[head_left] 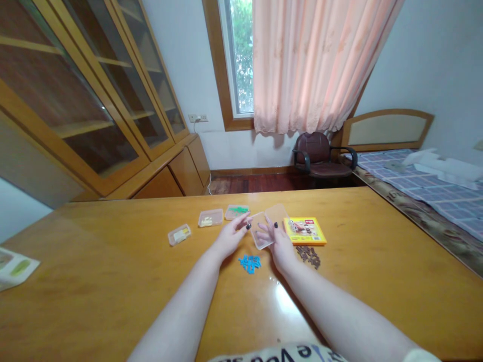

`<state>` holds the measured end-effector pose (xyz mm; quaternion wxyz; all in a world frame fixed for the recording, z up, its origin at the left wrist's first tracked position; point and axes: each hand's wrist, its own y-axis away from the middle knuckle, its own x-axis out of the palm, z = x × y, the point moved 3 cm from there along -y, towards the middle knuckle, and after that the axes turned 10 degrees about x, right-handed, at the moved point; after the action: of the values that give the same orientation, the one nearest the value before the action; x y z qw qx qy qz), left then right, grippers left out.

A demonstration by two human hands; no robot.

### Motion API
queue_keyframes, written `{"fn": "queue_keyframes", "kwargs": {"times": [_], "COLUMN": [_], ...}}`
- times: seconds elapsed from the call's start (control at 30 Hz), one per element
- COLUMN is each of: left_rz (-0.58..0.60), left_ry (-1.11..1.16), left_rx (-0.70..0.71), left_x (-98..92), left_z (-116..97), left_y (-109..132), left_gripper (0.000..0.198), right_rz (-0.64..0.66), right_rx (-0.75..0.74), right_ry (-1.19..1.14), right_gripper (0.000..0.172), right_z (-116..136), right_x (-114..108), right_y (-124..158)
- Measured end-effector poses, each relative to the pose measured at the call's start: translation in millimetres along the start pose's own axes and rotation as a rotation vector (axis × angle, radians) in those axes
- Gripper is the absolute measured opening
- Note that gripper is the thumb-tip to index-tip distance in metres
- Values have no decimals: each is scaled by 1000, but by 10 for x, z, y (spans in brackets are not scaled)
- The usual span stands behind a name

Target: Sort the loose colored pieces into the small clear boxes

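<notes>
A person at a wooden surface [124, 281] has both hands busy amid sm. plastic pcs, abt half the colors boxed by the look of it. The blue pcs [249, 264] lie in a loose pile, w/ no container around them. Just beyond that pile, a clear case [260, 218], apparently w/ its lid open, is in the grasp of the R hand [281, 244], whose fingers show thru the plastic; no pcs are visible inside. The L hand [233, 236], beyond the blue pile & a bit to its L, has fingers half-bent, tips just beside the case's edge; can't tell if they touch it. In containers: green pcs [238, 209] in a clear tray [228, 216], well beyond the blue pile & slightly L, and cream pcs [207, 220] in a 2nd tray [217, 213], farther L of it. A 3rd, smaller box [172, 237], farthest L of the blue pile, has white-and-yellow contents, too sm. to ID. Not yet boxed: the blue pile itself, plus brown pcs [309, 255], also loose, well to its R. A yellow pkg [305, 231] lies flat beyond & R of the blue pile. Judging by what's loose, two colors remain, w/ one case that looks bare in hand.
</notes>
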<state>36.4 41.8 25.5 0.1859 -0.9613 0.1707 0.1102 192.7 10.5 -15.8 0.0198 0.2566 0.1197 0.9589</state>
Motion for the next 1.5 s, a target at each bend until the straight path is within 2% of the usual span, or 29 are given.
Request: {"fn": "queue_keyframes", "kwargs": {"times": [0.07,0.13,0.23,0.3,0.37,0.47,0.63,0.73,0.87,1.0,1.1,1.23,1.37,1.43,1.5], "left_rz": [43,148,339,516,603,578,497,484,533,551,523,446,432,333,199], "left_ry": [-273,-534,-741,-774,-818,-894,-907,-901,-869,-834,-770,-614,-191,34,160], "left_rx": [-14,-42,-22,67,102,57,-13,24,99,129,145,121,-44,-155,-209], "left_x": [-36,25,299,530,667,657,460,393,345,288,260,199,86,18,-35], "left_z": [-59,-111,-176,-201,-186,-94,125,222,313,369,381,390,450,493,525], "left_y": [69,213,511,696,810,818,603,428,248,198,195,123,38,27,34], "left_gripper": [61,64,67,69,69,68,62,60,61,56,48,47,41,43,45], "right_rz": [-132,-210,-240,-245,-252,-265,-268,-248,-234,-278,-327,-311,-258,-293,-320], "right_rx": [-40,-77,-132,-131,-105,-71,-48,-67,-124,-101,-36,37,68,19,-61], "right_ry": [22,37,103,116,67,-24,-35,58,144,27,-57,-6,143,223,315], "right_gripper": [50,46,40,38,37,34,34,34,29,31,24,16,16,18,21], "right_z": [-9,-8,2,-8,-26,-39,-35,-38,-43,-61,-55,40,177,234,266], "right_x": [-60,-106,-141,-157,-170,-173,-162,-168,-178,-204,-240,-259,-221,-219,-228], "right_y": [-12,-19,-34,-53,-73,-88,-76,-73,-68,-90,-169,-352,-482,-488,-472]}}
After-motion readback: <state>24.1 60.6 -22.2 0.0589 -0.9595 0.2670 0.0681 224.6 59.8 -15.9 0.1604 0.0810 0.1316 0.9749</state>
